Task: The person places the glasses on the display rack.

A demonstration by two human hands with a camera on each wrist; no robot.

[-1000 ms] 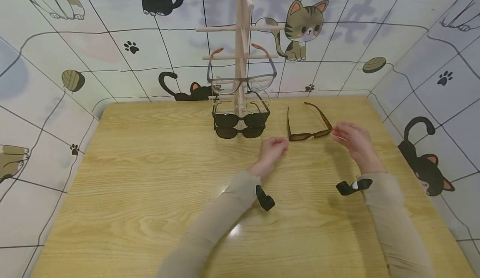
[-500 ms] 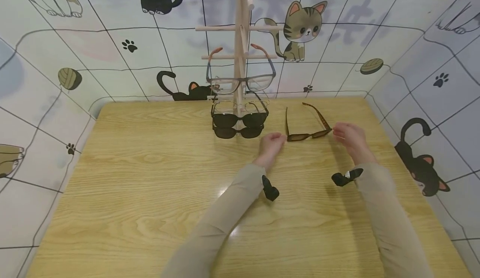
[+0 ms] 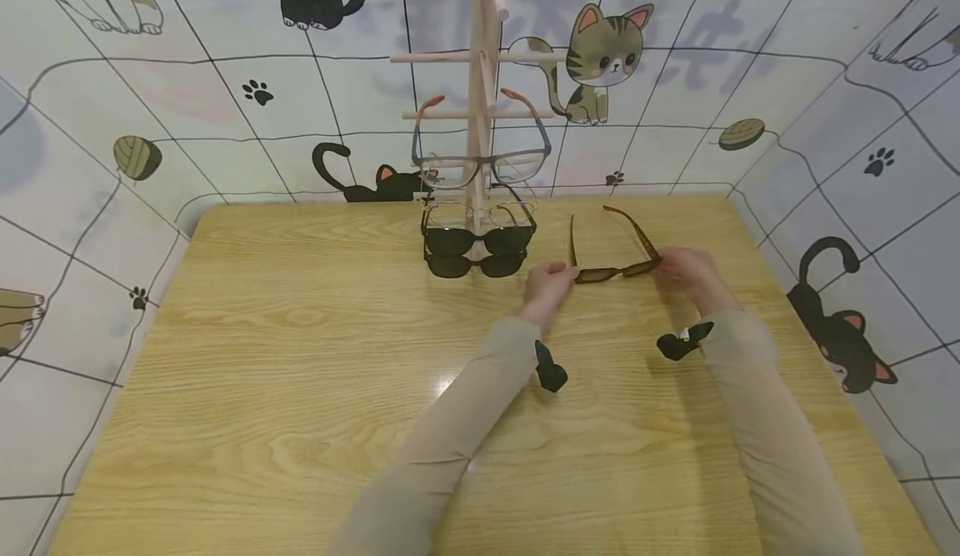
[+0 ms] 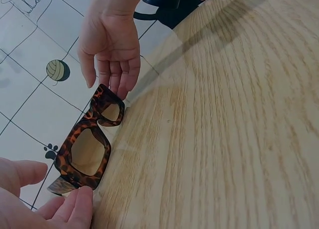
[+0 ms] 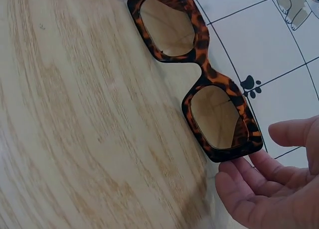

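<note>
Tortoiseshell sunglasses [image 3: 597,274] with brown lenses rest on the wooden table, temples unfolded toward the back wall. At their left corner is my left hand [image 3: 546,289]; in the left wrist view its fingers [image 4: 79,206] touch the frame's end from below, while the thumb stays apart from it. On the other side, my right hand [image 3: 692,274] meets the right corner. The right wrist view shows those fingertips [image 5: 237,176] against the frame's lower end, with the thumb [image 5: 289,132] raised clear of it. Neither hand closes round the sunglasses.
A wooden rack [image 3: 480,64] with crossbars stands at the back centre. It carries clear-lens glasses [image 3: 486,160], thin-framed glasses [image 3: 450,214] and dark sunglasses [image 3: 480,242], close left of my left hand. Cat-patterned walls [image 3: 675,147] border the table [image 3: 300,356].
Both hands have moved in toward the sunglasses, the left slightly forward and the right leftward, and now touch its two corners. The sunglasses have stayed nearly in place.
</note>
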